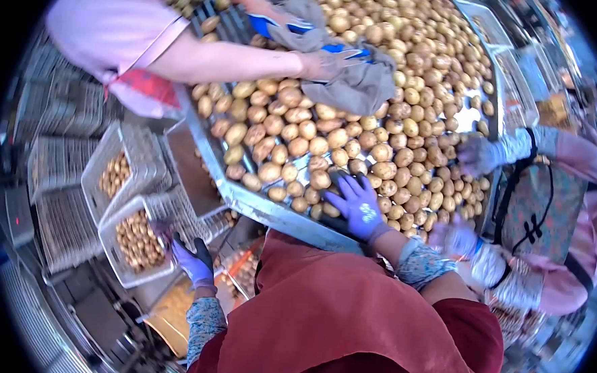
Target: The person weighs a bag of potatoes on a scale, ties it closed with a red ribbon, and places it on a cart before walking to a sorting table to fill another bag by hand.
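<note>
Potatoes (327, 147) under right hand (358, 206), spread open; left hand (193, 261) well apart at crate (106, 244); grip hard to make out

- A produce sorting plant: long metal sorting table (257, 208) heaped with potatoes (357, 88).
- Wire baskets (133, 152) of potatoes stand left of the table.
- Gloved workers (111, 28) crowd around the table.

A long steel bench (257, 208) ran slantwise through the place, its rim dull and scuffed. To one side stood stacks of grey wire crates (53, 163), packed close together. Lower down lay a ribbed metal surface (32, 311), dark with shadow; I could not tell if it was floor. Steel framing (512, 96) edged the far side, where cool daylight came in.
</note>
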A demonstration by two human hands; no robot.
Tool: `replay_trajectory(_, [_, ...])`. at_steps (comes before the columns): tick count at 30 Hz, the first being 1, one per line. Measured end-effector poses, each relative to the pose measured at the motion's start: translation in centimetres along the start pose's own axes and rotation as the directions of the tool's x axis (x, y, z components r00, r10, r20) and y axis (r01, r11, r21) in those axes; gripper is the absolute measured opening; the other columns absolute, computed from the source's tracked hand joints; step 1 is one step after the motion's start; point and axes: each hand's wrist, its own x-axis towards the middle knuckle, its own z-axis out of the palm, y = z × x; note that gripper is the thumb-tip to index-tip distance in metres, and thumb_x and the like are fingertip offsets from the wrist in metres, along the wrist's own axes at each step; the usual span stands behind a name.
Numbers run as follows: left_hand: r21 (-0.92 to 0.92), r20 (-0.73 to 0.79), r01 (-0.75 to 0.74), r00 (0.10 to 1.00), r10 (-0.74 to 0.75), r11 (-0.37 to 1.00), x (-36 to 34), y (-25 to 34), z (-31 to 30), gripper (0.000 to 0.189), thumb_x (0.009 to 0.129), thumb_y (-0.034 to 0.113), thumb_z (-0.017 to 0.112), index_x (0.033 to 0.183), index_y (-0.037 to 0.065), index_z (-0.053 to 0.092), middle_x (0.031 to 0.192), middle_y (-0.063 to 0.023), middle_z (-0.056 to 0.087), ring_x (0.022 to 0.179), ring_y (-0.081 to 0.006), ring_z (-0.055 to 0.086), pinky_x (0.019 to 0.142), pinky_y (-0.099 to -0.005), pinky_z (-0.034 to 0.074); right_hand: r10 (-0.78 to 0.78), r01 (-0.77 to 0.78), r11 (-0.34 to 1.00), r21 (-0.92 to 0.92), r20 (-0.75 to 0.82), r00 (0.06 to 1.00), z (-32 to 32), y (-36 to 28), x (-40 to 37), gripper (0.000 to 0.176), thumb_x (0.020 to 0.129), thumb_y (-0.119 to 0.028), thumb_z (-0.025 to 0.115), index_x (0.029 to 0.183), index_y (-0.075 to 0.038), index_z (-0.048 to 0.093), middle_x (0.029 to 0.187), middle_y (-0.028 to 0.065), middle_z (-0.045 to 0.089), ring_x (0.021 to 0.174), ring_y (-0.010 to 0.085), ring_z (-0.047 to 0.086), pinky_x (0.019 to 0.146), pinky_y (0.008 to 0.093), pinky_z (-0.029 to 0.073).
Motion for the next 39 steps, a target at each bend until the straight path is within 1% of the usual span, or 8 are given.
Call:
replay_trajectory(6, [-0.004, 0.118, -0.616, 0.782, 0.612, 0.788, 10.9, 14.6, 3.3, 0.055, 0.078, 0.009, 0.064, 0.128, -0.006, 0.046, 0.127, -0.0258, 0.051, 0.119, -0.0422, 0.048, 0.102, -0.0472, 0.037, 0.535, -0.528, 0.845, 0.083, -0.095, 0.84, -3.9, 4.0, -4.6, 0.054, 0.077, -0.022, 0.065, 0.127, -0.005, 0.051, 0.128, 0.019, 0.052, 0.12, 0.0407, 0.046, 0.102, 0.0474, 0.035])
replay_trajectory(11, [-0.154, 0.413, -0.838, 0.427, 0.804, 0.524, 13.2, 23.3, 10.7, 0.055, 0.08, 0.024, 0.069, 0.127, 0.002, 0.05, 0.133, -0.0234, 0.047, 0.121, -0.0414, 0.045, 0.103, -0.0498, 0.033, 0.44, -0.421, 0.897, 0.135, -0.367, 0.82, -5.5, 2.8, 3.2, 0.048, 0.075, -0.009, 0.063, 0.121, -0.003, 0.053, 0.124, 0.0201, 0.053, 0.111, 0.0393, 0.051, 0.095, 0.0443, 0.041])
replay_trajectory(15, [-0.011, 0.294, -0.721, 0.66, 0.692, 0.693, 17.9, 24.3, 16.5, 0.057, 0.09, 0.034, 0.053, 0.135, 0.0, 0.043, 0.138, -0.0251, 0.042, 0.128, -0.0445, 0.036, 0.107, -0.055, 0.024, 0.331, -0.32, 0.943, 0.087, -0.176, 0.927, -5.2, 2.0, 7.9, 0.041, 0.08, -0.02, 0.061, 0.119, -0.007, 0.056, 0.125, 0.0196, 0.052, 0.116, 0.037, 0.049, 0.1, 0.049, 0.035])
replay_trajectory(21, [0.182, 0.808, -0.902, 0.364, 0.463, 0.391, 13.2, 24.3, 14.4, 0.063, 0.088, 0.035, 0.051, 0.14, 0.003, 0.037, 0.141, -0.0233, 0.038, 0.132, -0.0465, 0.031, 0.109, -0.0578, 0.019, 0.297, -0.298, 0.952, 0.074, -0.47, 0.831, -9.2, 10.6, 11.7, 0.041, 0.077, -0.024, 0.066, 0.112, -0.005, 0.058, 0.113, 0.0151, 0.056, 0.105, 0.0357, 0.053, 0.092, 0.0474, 0.039])
replay_trajectory(27, [-0.303, 0.694, -0.812, 0.171, 0.7, 0.499, 9.4, 23.4, 14.1, 0.059, 0.084, 0.032, 0.057, 0.134, 0.004, 0.045, 0.137, -0.0224, 0.043, 0.123, -0.0473, 0.04, 0.105, -0.0598, 0.024, 0.383, -0.551, 0.807, -0.212, -0.524, 0.761, -7.0, 16.8, 17.5, 0.045, 0.08, -0.039, 0.062, 0.116, -0.012, 0.058, 0.114, 0.0146, 0.053, 0.109, 0.0345, 0.048, 0.09, 0.0497, 0.038])
replay_trajectory(33, [-0.254, 0.405, -0.685, 0.566, 0.718, 0.683, 16.7, 33.6, 16.0, 0.052, 0.086, 0.026, 0.059, 0.13, 0.001, 0.047, 0.136, -0.023, 0.043, 0.124, -0.043, 0.04, 0.104, -0.0543, 0.027, 0.395, -0.305, 0.883, 0.355, -0.214, 0.894, -5.3, 7.1, 14.1, 0.034, 0.079, -0.033, 0.065, 0.101, -0.008, 0.062, 0.105, 0.0162, 0.056, 0.097, 0.0364, 0.054, 0.084, 0.0484, 0.043])
replay_trajectory(37, [0.007, 0.54, -0.861, 0.432, 0.723, 0.509, 15.6, 31.2, 19.6, 0.044, 0.087, 0.024, 0.053, 0.126, 0.004, 0.052, 0.13, -0.0174, 0.051, 0.119, -0.0372, 0.044, 0.104, -0.0524, 0.028, 0.303, -0.175, 0.722, 0.67, -0.079, 0.95, -7.8, 9.9, 14.3, 0.022, 0.081, -0.021, 0.068, 0.097, -0.006, 0.061, 0.088, 0.0153, 0.059, 0.071, 0.0328, 0.06, 0.061, 0.0407, 0.048])
replay_trajectory(39, [-0.068, 0.605, -0.875, 0.346, 0.717, 0.48, 13.6, 30.5, 18.8, 0.049, 0.086, 0.027, 0.053, 0.13, 0.006, 0.05, 0.133, -0.0174, 0.048, 0.122, -0.0376, 0.042, 0.105, -0.0569, 0.025, 0.238, -0.06, 0.88, 0.471, -0.329, 0.914, -10.4, 13.8, 17.3, 0.013, 0.081, -0.015, 0.066, 0.088, -0.006, 0.061, 0.074, 0.0147, 0.058, 0.067, 0.0332, 0.059, 0.057, 0.0416, 0.046])
